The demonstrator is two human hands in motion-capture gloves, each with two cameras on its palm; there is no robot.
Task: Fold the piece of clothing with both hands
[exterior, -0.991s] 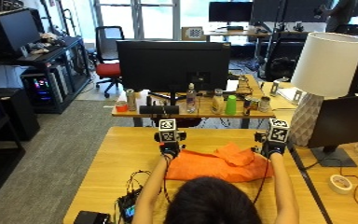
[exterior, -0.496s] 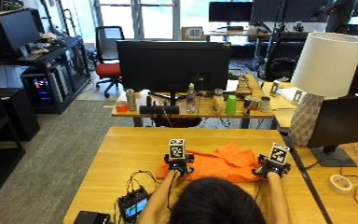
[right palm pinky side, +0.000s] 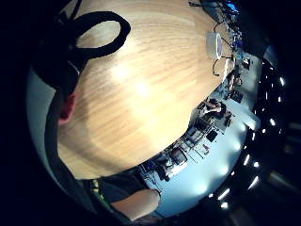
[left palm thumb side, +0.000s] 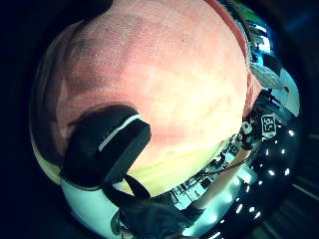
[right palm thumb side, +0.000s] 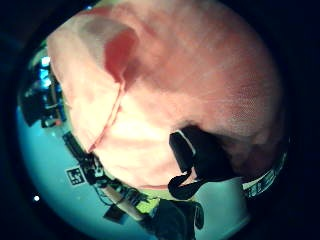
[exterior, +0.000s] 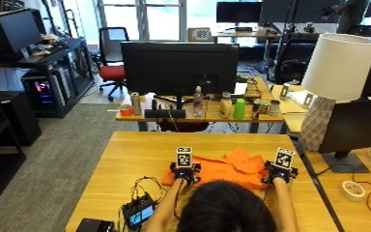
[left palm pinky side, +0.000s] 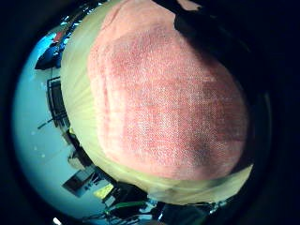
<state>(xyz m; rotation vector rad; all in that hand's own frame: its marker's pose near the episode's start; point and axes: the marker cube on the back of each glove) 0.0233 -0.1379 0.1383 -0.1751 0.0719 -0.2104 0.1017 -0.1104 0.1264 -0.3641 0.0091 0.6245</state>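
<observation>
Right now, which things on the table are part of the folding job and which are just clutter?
Job:
orange garment
left hand, on the garment
right hand, on the garment
wooden table

Clutter:
small screen device with cables
tape roll
lamp

both hands (exterior: pixel 185 173) (exterior: pixel 276 175) lie palm-down, level, apart.

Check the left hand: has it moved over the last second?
Yes. In the outside view the left hand has come back from mid-table toward the person, away from the monitor, onto the orange garment.
</observation>
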